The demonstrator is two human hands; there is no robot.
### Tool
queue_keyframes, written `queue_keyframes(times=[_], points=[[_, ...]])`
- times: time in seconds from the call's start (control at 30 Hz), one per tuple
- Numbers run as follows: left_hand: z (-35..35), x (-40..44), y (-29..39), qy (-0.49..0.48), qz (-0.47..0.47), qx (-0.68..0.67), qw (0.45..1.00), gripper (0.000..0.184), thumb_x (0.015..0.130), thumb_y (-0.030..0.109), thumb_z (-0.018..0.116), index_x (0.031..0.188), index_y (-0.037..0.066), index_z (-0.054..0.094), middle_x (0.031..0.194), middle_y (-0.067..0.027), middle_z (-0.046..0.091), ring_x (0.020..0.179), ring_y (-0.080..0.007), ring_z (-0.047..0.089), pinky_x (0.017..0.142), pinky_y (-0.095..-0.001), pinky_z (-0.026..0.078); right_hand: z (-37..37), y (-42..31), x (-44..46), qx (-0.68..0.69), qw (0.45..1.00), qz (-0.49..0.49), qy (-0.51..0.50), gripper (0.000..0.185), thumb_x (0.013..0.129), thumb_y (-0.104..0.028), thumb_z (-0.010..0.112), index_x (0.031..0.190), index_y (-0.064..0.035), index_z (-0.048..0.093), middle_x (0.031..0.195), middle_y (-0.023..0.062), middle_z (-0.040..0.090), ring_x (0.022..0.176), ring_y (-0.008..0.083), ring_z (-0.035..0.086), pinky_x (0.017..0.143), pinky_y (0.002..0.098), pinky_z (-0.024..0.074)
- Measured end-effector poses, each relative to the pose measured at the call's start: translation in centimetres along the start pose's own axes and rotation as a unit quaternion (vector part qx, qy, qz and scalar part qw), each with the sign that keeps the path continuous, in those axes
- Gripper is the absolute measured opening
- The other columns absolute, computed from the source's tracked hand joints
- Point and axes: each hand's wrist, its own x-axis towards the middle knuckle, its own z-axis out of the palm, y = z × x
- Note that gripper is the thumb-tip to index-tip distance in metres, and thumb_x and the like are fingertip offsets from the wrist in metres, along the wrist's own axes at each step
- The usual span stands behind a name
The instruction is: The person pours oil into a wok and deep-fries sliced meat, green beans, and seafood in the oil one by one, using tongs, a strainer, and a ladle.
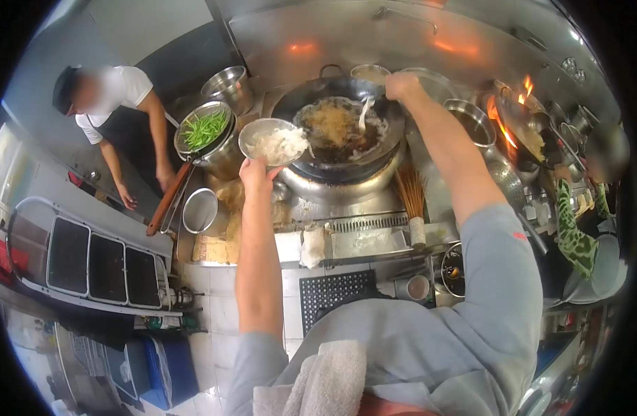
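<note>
My left hand (257, 173) grips the rim of a metal bowl (246, 132) that holds pale, wet-looking food pieces (280, 145). The bowl is at the near left edge of a large dark wok (381, 135), where brown oil (332, 121) bubbles and foams. Over the wok's far right rim is my right hand (402, 87), its fingers closed; what they hold, if anything, is hidden. A long pale strip of food (365, 114) stands over the oil, left of that hand, and seems apart from it.
Green beans (204, 130) fill a strainer on a pot at left. A bamboo brush (411, 197) stands right of the wok. Flames rise around another wok (523, 125) at far right. A co-worker (117, 118) stands at left, beside a folded step ladder (100, 260).
</note>
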Motion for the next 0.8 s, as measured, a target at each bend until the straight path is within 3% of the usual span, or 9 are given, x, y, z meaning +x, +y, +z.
queue_keyframes(times=[0.2,0.3,0.4,0.5,0.6,0.7,0.77,0.8], points=[[0.2,-1.3,0.6,-0.014,0.02,0.0,1.0,0.034,0.081,-0.002,0.047,0.115,-0.003,0.047,0.109,-0.0182,0.057,0.092,-0.0329,0.063,0.065,-0.0442,0.061,-2.4,0.6,-0.3,0.036,0.999,0.011,-0.015,0.03,0.077,-0.015,0.058,0.105,-0.0101,0.067,0.114,0.0146,0.062,0.106,0.028,0.06,0.087,0.0396,0.0486],[-0.1,-2.0,1.4,-0.006,0.009,-0.002,1.0,0.034,0.081,-0.004,0.045,0.115,-0.003,0.047,0.106,-0.0177,0.057,0.091,-0.0322,0.063,0.067,-0.0442,0.061,-0.4,0.1,-2.0,-0.043,0.998,0.005,-0.049,0.029,0.078,-0.015,0.058,0.105,-0.0083,0.067,0.113,0.0147,0.062,0.104,0.0282,0.061,0.085,0.0402,0.0496],[-0.6,-1.8,1.9,-0.007,0.0,-0.006,1.0,0.033,0.08,-0.006,0.044,0.114,-0.003,0.048,0.105,-0.0169,0.058,0.092,-0.0318,0.063,0.07,-0.0465,0.06,-0.8,-0.5,-4.5,0.043,0.999,0.031,0.001,0.032,0.076,-0.02,0.062,0.105,-0.0061,0.066,0.109,0.0157,0.064,0.099,0.0297,0.062,0.082,0.0405,0.0507],[-0.6,-1.1,1.7,-0.015,0.011,-0.019,1.0,0.028,0.081,-0.005,0.045,0.109,-0.002,0.052,0.105,-0.0163,0.058,0.092,-0.0308,0.063,0.067,-0.0454,0.06,-6.4,-2.1,-6.8,0.095,0.994,-0.04,-0.034,0.033,0.072,-0.025,0.064,0.098,-0.0037,0.067,0.102,0.0166,0.066,0.094,0.0313,0.064,0.079,0.0406,0.0512],[0.4,-1.0,1.6,-0.042,0.024,0.011,0.999,0.025,0.081,-0.004,0.046,0.105,-0.001,0.054,0.103,-0.0157,0.059,0.087,-0.0285,0.065,0.06,-0.0411,0.061,-10.4,-6.9,-11.8,0.074,0.98,-0.183,0.024,0.031,0.071,-0.03,0.067,0.088,-0.0038,0.068,0.086,0.0173,0.066,0.084,0.0318,0.064,0.072,0.0411,0.0514],[1.1,0.1,-0.5,-0.056,0.062,0.08,0.993,0.005,0.078,-0.004,0.051,0.08,0.0,0.054,0.088,-0.0113,0.059,0.071,-0.0223,0.063,0.047,-0.0351,0.058,-8.6,-11.4,-12.4,0.001,0.984,-0.176,0.013,0.026,0.069,-0.024,0.065,0.086,-0.0044,0.069,0.087,0.0165,0.067,0.085,0.031,0.065,0.073,0.0407,0.0517],[1.9,-0.4,-1.2,-0.03,0.13,0.149,0.98,0.019,0.074,-0.003,0.056,0.059,0.0,0.046,0.076,-0.0083,0.056,0.059,-0.0184,0.059,0.038,-0.0336,0.053,-8.5,-12.1,-12.1,-0.037,0.985,-0.166,-0.001,0.022,0.068,-0.016,0.061,0.086,-0.0061,0.07,0.091,0.0144,0.068,0.086,0.0292,0.066,0.073,0.0392,0.0524],[2.1,0.6,-2.5,0.018,0.169,0.145,0.975,0.018,0.071,-0.004,0.057,0.058,-0.002,0.044,0.07,-0.0087,0.055,0.054,-0.0176,0.057,0.037,-0.0339,0.053,-9.4,-11.6,-12.3,-0.026,0.99,-0.137,-0.004,0.022,0.068,-0.015,0.061,0.086,-0.0061,0.07,0.091,0.014,0.068,0.086,0.0292,0.066,0.073,0.0391,0.0525]])
